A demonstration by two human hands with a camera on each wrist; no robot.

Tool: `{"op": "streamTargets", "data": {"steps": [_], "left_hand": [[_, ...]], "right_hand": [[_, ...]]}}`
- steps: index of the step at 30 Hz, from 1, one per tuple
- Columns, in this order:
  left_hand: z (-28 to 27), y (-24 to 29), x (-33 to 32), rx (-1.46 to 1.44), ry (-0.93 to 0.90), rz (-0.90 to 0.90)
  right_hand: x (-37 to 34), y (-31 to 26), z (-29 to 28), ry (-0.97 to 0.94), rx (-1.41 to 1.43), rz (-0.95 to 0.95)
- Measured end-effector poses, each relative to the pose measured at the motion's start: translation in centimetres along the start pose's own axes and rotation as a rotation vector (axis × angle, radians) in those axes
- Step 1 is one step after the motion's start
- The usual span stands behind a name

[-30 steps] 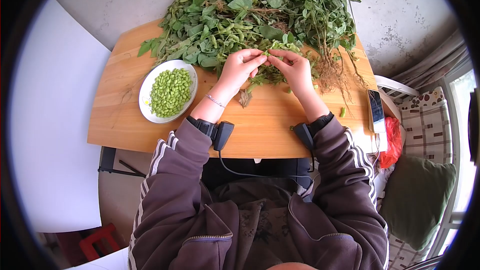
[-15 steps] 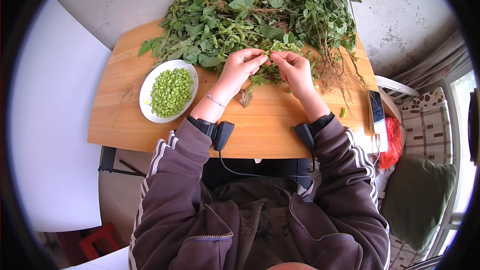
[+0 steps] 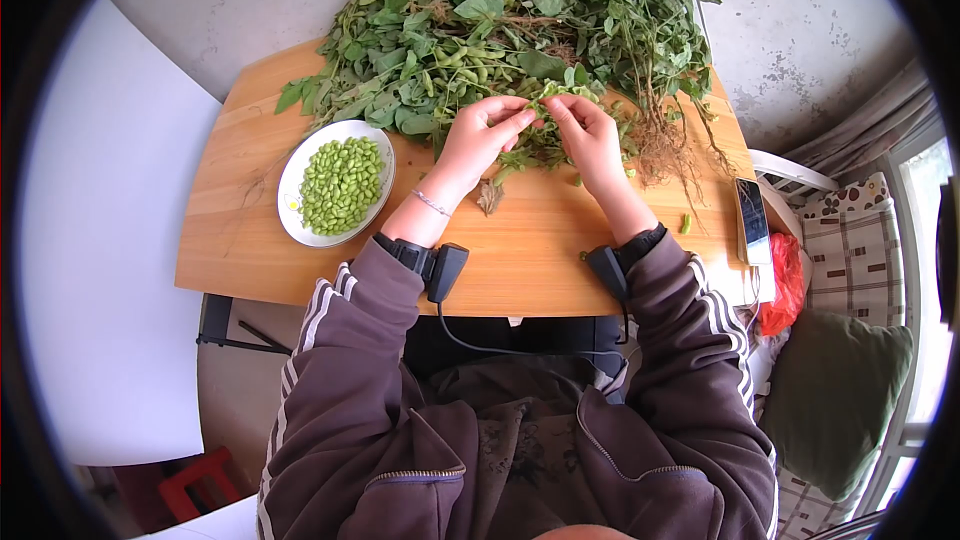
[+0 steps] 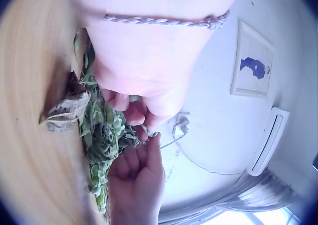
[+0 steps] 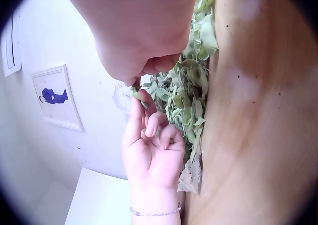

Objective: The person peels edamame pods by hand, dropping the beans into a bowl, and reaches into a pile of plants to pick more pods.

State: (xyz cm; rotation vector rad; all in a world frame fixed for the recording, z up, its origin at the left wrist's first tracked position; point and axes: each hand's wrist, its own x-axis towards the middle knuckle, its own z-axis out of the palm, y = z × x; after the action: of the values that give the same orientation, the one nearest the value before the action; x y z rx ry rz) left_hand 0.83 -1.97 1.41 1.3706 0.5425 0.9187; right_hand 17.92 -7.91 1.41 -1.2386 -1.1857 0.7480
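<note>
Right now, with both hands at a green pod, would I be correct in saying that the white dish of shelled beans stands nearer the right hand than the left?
Not quite: the white dish of shelled beans stands nearer the left hand than the right hand, as the head view shows. Both hands are indeed at a green pod.

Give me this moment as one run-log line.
left grip: pinches green pod | right grip: on same pod | shelled beans: on plate | leafy plants: heaped beyond
</note>
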Motion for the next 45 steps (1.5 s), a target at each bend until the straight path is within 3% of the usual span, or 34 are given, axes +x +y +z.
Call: {"op": "streamTargets", "data": {"steps": [4, 7, 10, 13, 16, 19, 28, 31, 34, 40, 45], "left_hand": [[-0.1, -0.5, 0.1, -0.010, 0.013, 0.009], [0.3, -0.2, -0.1, -0.020, 0.006, 0.003], [0.2, -0.3, 0.0, 0.013, 0.048, -0.003], [-0.2, -0.4, 0.2, 0.067, 0.118, 0.018], [-0.6, -0.5, 0.4, 0.028, 0.148, 0.023], [-0.4, -0.3, 0.3, -0.025, 0.155, 0.012], [-0.6, 0.0, 0.2, -0.055, 0.070, 0.014], [-0.5, 0.1, 0.1, -0.054, 0.090, 0.008], [-0.5, -0.1, 0.2, -0.006, 0.095, 0.010], [0.0, -0.5, 0.2, -0.020, 0.096, 0.008], [-0.3, -0.8, 0.4, -0.032, 0.024, -0.005]], "right_hand": [[0.1, 0.4, -0.1, -0.004, -0.084, -0.076], [0.0, -0.1, -0.1, 0.031, 0.042, 0.055], [-0.1, -0.4, 0.0, 0.030, 0.190, 0.101], [0.2, -0.1, -0.2, 0.055, 0.518, 0.180], [0.7, 1.2, -1.2, -0.058, 0.753, 0.336], [0.5, 0.4, -0.9, -0.081, 0.747, 0.428], [0.5, 0.8, -0.3, -0.198, 0.470, 0.238], [0.0, -0.2, -0.1, -0.106, 0.178, 0.170], [0.1, 0.2, -0.2, -0.079, 0.057, 0.084], [0.3, 0.8, -0.2, -0.023, -0.071, 0.001], [0.1, 0.5, 0.1, -0.037, 0.005, 0.042]]}}
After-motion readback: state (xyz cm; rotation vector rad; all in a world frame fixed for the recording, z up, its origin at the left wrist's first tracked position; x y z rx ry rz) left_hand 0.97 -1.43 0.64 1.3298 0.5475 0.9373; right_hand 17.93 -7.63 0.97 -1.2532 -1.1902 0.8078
